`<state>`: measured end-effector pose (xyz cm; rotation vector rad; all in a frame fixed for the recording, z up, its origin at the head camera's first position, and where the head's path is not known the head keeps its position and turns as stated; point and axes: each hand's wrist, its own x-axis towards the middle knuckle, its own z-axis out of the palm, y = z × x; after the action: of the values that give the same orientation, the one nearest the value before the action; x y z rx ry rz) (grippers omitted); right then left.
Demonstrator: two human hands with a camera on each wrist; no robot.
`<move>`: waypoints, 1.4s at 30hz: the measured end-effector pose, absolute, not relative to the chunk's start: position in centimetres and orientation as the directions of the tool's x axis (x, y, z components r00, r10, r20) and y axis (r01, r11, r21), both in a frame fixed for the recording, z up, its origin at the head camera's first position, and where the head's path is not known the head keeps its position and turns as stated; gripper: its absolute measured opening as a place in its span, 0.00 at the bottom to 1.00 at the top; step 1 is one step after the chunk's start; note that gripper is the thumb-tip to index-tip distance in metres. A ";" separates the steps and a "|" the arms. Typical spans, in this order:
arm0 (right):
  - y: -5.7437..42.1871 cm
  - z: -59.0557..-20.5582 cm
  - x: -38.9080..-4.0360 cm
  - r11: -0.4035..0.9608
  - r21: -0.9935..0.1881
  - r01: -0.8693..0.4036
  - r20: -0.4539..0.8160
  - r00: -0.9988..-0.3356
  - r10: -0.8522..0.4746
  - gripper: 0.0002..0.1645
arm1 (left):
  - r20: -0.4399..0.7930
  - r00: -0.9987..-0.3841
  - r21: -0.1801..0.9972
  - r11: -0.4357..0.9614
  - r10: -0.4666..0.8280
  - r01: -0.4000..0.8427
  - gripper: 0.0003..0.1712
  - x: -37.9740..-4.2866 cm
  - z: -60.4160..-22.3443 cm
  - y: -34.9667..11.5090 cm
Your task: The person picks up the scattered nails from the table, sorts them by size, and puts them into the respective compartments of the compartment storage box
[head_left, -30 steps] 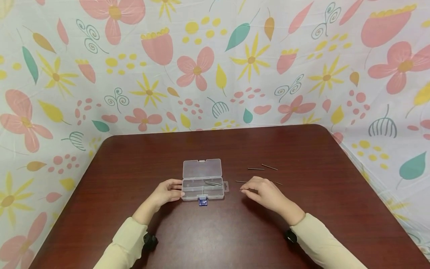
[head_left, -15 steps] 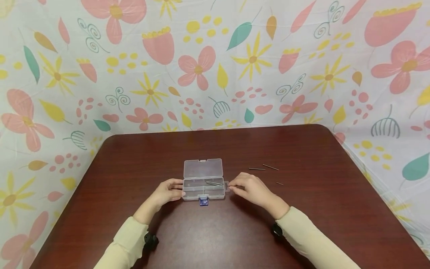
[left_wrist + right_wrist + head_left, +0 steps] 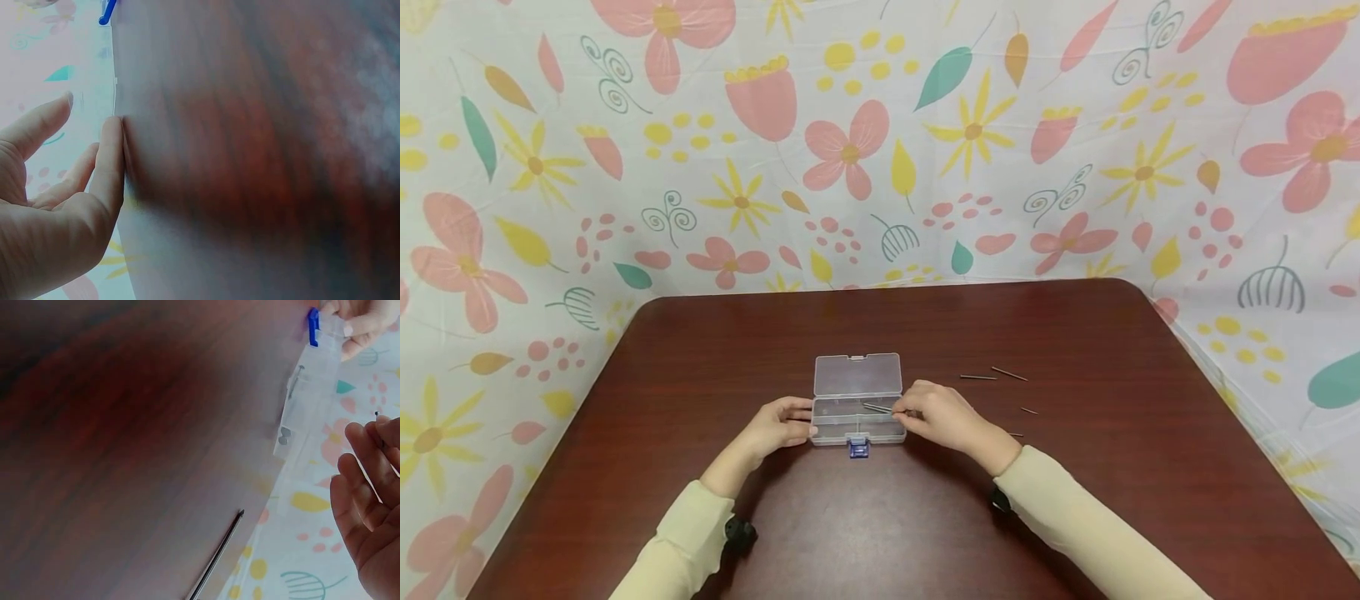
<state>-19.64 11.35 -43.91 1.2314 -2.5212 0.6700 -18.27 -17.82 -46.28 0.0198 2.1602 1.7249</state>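
A clear plastic box (image 3: 835, 431) lies with its lid (image 3: 857, 375) swung back and its blue latch (image 3: 859, 448) toward me. Several nails (image 3: 876, 407) lie in its rear compartment. My left hand (image 3: 775, 429) holds the box's left end, thumb near the front corner and fingers farther back; the left wrist view shows the thumb (image 3: 111, 162) along the edge. At the right end, my right hand (image 3: 943, 417) pinches a thin nail over the box. Only a small dark end of that nail (image 3: 377, 414) shows past the fingertips in the right wrist view.
Right of the box, two longer nails (image 3: 978, 377) lie farther back on the brown table (image 3: 1075, 500). A shorter nail (image 3: 1029, 410) lies nearer, and another (image 3: 1016, 434) is partly behind the right forearm. A flowered cloth (image 3: 850, 217) hangs behind the table.
My right hand has moved left from the loose nails to the box's right end, and one nail is gone from the table. The left hand stays at the box.
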 end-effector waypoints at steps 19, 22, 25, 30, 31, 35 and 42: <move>9.9 -44.5 -20.3 0.571 -0.261 -0.779 0.328 -0.628 -0.706 0.03 | -0.278 -0.928 0.944 0.251 0.247 -0.216 0.30 -18.2 -46.2 -17.9; 10.0 -44.5 -20.3 0.569 -0.256 -0.782 0.332 -0.624 -0.708 0.03 | -0.277 -0.928 0.945 0.244 0.249 -0.217 0.30 -18.2 -46.2 -17.9; 10.1 -44.3 -20.3 0.569 -0.244 -0.785 0.341 -0.619 -0.708 0.03 | -0.280 -0.927 0.946 0.238 0.251 -0.221 0.30 -18.2 -46.1 -17.8; 10.7 -44.0 -20.1 0.573 -0.219 -0.790 0.353 -0.612 -0.708 0.04 | -0.282 -0.925 0.945 0.239 0.255 -0.222 0.30 -18.2 -46.2 -17.8; 10.8 -43.9 -20.1 0.572 -0.216 -0.791 0.356 -0.610 -0.708 0.04 | -0.283 -0.925 0.945 0.241 0.254 -0.223 0.31 -18.2 -46.3 -17.8; 11.5 -43.5 -19.8 0.568 -0.208 -0.796 0.363 -0.602 -0.711 0.03 | -0.281 -0.927 0.944 0.243 0.247 -0.222 0.31 -18.3 -46.4 -17.9; 13.1 -43.0 -19.3 0.575 -0.193 -0.795 0.372 -0.602 -0.707 0.04 | -0.279 -0.928 0.943 0.255 0.247 -0.216 0.31 -18.3 -46.4 -17.9</move>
<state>-19.31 13.07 -43.00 1.2440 -2.5546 0.5003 -18.26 -17.91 -46.40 0.0290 2.1619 1.7150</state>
